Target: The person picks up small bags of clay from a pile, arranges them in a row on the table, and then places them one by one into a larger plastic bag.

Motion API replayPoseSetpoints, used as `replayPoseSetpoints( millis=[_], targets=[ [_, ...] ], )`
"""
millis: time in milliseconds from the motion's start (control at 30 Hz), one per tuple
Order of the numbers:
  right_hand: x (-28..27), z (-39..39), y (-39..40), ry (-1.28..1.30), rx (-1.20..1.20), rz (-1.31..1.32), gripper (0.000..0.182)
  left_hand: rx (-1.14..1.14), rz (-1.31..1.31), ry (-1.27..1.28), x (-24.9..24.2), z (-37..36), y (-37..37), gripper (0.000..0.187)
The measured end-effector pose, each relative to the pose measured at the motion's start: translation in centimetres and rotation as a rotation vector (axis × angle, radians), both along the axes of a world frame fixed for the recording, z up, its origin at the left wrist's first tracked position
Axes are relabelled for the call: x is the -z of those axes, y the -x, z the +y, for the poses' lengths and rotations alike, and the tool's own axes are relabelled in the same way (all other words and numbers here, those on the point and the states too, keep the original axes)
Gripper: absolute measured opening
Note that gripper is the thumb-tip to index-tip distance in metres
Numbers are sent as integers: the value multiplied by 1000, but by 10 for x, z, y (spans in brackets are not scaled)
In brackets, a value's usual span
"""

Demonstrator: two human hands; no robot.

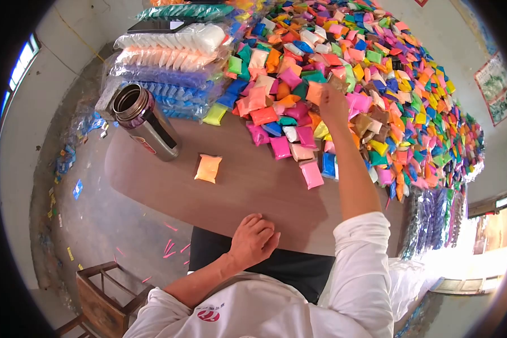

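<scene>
My right hand reaches into a large heap of small colourful packets. Its fingers are closed on the edge of a light orange packet. Curled into a loose fist, my left hand rests at the near edge of the brown table with nothing visible in it. A single orange packet lies apart on the table, beyond my left hand. At the heap's near edge a pink packet lies beside a blue packet.
An open steel flask stands at the table's left. Behind it are plastic-wrapped rows of packets, with a dark phone-like object on top. A wooden stool is at lower left. Pink strips litter the floor.
</scene>
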State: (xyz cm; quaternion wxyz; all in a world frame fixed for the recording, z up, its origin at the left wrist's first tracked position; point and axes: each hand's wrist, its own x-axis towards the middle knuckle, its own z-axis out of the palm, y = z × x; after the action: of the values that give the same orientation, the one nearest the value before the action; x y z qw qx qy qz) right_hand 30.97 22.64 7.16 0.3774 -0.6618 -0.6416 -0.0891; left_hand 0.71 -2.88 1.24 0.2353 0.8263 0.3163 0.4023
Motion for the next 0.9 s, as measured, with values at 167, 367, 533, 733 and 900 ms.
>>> replayPoseSetpoints(
  millis=[167,367,533,733,900],
  targets=[
    [-33,-85,31,215,-291,886,30,23,-2,81,-2,1,4,5],
    [10,-207,79,478,-296,882,32,66,-47,210,-6,5,7,25],
    [24,-269,125,502,-326,1016,26,71,-20,225,-7,7,7,27],
    [27,-286,121,423,-336,987,25,60,13,270,-14,7,5,30],
    [19,-285,118,433,-434,1005,24,63,-5,256,-10,8,8,31]
  ],
)
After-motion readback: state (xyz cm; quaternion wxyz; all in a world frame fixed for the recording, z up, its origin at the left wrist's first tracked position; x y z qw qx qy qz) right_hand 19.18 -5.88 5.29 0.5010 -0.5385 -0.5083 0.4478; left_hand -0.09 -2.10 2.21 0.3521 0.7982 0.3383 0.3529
